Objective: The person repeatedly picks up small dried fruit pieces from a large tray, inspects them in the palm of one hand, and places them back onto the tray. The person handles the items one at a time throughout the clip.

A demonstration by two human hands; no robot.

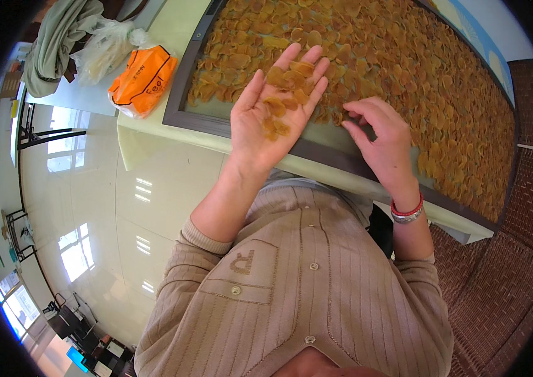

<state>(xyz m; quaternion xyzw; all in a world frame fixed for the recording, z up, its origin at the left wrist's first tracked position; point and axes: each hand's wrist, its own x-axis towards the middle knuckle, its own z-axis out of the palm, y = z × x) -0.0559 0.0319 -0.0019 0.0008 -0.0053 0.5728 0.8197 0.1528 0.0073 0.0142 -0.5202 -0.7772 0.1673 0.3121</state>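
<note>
My left hand is palm up over the near left part of a framed mesh tray, fingers extended. Several thin, amber-brown dried slices lie loose on its palm and fingers. To the right, my right hand is palm down above the tray's near edge, wearing a red bracelet and a silver one. Its thumb and forefinger come close together at the border of the spread slices; whether a slice is pinched there cannot be made out. Bare mesh shows below these fingertips.
The tray rests on a table with a pale yellow cloth. Left of it lie an orange printed bag, a clear plastic bag and grey-green fabric. Brown woven panels stand at the right. Glossy floor tiles extend leftward.
</note>
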